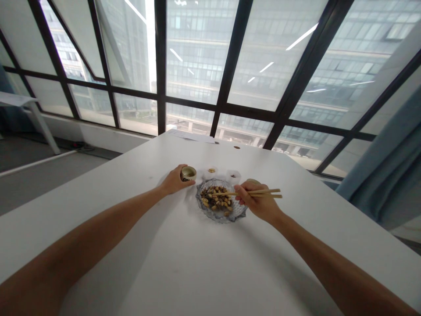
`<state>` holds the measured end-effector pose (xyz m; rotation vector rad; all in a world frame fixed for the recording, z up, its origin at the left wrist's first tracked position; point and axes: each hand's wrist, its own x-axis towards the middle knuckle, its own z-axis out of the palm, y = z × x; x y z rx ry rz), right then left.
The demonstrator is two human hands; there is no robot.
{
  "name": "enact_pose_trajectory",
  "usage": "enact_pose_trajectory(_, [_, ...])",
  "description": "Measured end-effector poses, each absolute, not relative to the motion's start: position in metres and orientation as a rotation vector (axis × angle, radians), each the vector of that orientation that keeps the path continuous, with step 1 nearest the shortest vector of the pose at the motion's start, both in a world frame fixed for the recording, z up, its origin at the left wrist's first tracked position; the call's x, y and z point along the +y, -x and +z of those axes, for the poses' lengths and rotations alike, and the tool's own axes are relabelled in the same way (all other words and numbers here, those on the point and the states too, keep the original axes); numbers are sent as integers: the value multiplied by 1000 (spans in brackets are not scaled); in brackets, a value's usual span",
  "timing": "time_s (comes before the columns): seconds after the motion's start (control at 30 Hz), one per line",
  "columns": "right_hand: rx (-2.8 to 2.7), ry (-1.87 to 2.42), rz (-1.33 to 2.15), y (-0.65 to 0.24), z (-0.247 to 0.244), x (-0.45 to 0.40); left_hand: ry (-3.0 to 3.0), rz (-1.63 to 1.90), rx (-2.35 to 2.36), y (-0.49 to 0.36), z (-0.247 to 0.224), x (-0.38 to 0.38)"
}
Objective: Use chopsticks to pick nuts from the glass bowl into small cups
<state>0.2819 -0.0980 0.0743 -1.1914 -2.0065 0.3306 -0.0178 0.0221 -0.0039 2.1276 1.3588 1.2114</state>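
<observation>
My left hand (pixel 174 180) is wrapped round a small round cup (pixel 188 172) with a few dark bits inside, left of a glass bowl (pixel 234 216). In the bowl lies a heap of mixed nuts or seeds and dark dried pieces (pixel 217 199), too small to name surely. My right hand (pixel 258 202) grips a pair of wooden chopsticks (pixel 263 193) over the bowl's right side. Their tips reach into the heap; whether they pinch a piece I cannot tell. Partly hidden behind this hand is another small round cup (pixel 253 181).
Beyond the bowl stand two small white cups, one with yellowish bits (pixel 211 170), the other with dark bits (pixel 233 175). White paper (pixel 190 137) lies at the far edge of the white table (pixel 158 263). Windows rise behind; a blue curtain (pixel 378 175) hangs at right.
</observation>
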Motion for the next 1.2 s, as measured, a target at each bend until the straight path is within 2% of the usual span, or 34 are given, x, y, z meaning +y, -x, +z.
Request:
enact_pose_trajectory(0.9, [-1756, 1276, 345, -275, 63, -93, -2140, 1212, 1347, 17, -4, 22])
enact_pose_trajectory(1.2, [-1908, 1239, 244, -273, 68, -106, -2138, 1211, 1371, 18, -4, 22])
